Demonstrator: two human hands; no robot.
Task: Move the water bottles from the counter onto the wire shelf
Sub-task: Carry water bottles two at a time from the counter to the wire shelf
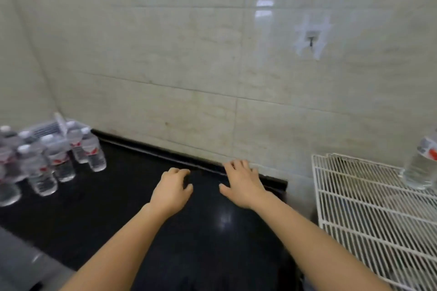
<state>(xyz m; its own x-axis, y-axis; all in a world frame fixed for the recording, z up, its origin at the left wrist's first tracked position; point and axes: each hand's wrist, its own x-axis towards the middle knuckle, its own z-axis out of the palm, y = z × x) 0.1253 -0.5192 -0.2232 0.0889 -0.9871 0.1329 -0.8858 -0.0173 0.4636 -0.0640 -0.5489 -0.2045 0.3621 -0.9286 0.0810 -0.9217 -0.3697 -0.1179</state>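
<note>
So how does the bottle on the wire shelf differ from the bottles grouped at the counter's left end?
The shelf bottle stands alone on the white wire shelf, at the right frame edge. The counter bottles cluster tightly on the black counter, far left. Both kinds are clear, red-labelled and upright. Neither hand holds one.

Both empty hands, left (171, 188) and right (243, 182), hover over the black counter (118, 208), bottles (59, 156) far left.
</note>
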